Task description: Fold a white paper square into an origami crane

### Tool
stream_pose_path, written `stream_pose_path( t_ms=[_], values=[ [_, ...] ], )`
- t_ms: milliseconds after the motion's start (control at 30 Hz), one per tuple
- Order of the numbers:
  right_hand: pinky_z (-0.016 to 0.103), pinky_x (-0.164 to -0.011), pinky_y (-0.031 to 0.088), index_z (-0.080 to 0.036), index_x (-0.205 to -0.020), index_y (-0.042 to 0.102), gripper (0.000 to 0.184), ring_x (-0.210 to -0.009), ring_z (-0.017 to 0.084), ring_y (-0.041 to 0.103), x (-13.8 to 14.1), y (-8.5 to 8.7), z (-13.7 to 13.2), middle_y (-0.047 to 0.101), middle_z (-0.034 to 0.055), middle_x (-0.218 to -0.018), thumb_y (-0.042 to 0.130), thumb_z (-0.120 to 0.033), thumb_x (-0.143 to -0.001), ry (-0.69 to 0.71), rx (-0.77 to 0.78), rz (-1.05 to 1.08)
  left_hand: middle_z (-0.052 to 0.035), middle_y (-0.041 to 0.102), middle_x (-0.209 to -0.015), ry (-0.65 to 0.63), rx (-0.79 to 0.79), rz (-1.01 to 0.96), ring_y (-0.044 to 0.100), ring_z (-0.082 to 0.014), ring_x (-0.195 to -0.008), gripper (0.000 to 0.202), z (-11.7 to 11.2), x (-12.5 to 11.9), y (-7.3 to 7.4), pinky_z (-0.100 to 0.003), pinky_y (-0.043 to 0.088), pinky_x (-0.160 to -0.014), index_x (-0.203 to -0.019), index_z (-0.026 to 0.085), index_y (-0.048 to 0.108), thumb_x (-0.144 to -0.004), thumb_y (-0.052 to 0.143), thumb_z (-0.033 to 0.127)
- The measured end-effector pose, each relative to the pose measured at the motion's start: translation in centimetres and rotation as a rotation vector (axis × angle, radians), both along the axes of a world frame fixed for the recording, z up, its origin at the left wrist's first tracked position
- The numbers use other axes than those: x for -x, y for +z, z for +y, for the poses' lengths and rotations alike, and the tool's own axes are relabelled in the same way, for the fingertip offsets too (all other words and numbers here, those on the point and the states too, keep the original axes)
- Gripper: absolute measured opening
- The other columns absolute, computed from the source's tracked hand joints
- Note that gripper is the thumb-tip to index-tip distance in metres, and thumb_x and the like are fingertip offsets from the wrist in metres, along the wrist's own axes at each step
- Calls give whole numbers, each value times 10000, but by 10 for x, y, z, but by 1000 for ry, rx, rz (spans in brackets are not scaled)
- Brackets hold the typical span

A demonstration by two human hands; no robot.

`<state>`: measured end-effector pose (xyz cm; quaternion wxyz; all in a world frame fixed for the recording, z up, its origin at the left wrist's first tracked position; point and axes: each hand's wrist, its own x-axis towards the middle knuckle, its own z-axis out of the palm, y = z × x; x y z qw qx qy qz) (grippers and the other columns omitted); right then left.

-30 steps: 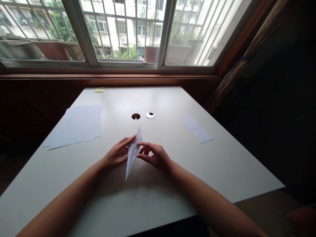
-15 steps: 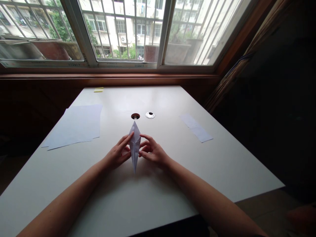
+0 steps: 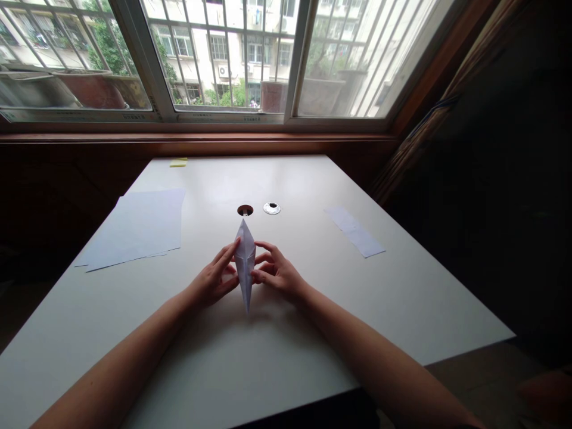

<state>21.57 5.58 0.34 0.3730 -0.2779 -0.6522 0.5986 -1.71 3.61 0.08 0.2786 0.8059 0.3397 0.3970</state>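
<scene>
A folded sheet of white paper [image 3: 245, 256], long and diamond-shaped with pointed ends, is held up between my two hands over the white table [image 3: 286, 357]. My left hand [image 3: 218, 274] grips its left edge, the index finger lying along the upper part and the thumb lower down. On the other side, my right hand [image 3: 279, 274] pinches the right edge, index fingertip higher and thumb near the middle. A crease runs down the paper's length, and a fold crosses it midway. The lower tip points toward me.
Overlapping paper sheets [image 3: 138, 226] lie at the left of the table; a narrow paper strip [image 3: 356, 232] lies at the right. Beyond the hands are a round cable hole [image 3: 245, 210] and its metal cover [image 3: 271, 208]. A yellow sticky note [image 3: 179, 162] is at the far edge.
The folded paper has turned slightly, its lower tip shifting a little to the right. My fingers have moved slightly along its edges; both hands still hold it.
</scene>
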Motion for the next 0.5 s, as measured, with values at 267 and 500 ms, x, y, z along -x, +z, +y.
stream_pose_path(
  t_ms=[267, 500],
  values=[
    [382, -754, 603, -315, -1456, 325, 776, -778, 194, 729, -1, -7, 5, 656, 2, -925, 761, -306, -815, 18, 65, 49, -161, 512, -1384, -94, 160, -113, 651, -234, -1034, 902, -4, 1, 6, -382, 596, -837, -1587, 330, 62, -919, 657, 222],
    [369, -727, 605, -314, -1446, 332, 737, -749, 185, 731, -2, -4, 4, 649, 3, -946, 738, -309, -831, 15, 45, 14, -118, 607, -1206, -75, 251, -214, 665, -212, -978, 583, -1, 6, 7, -367, 558, -838, -1477, 269, 345, -958, 607, 229]
  ],
)
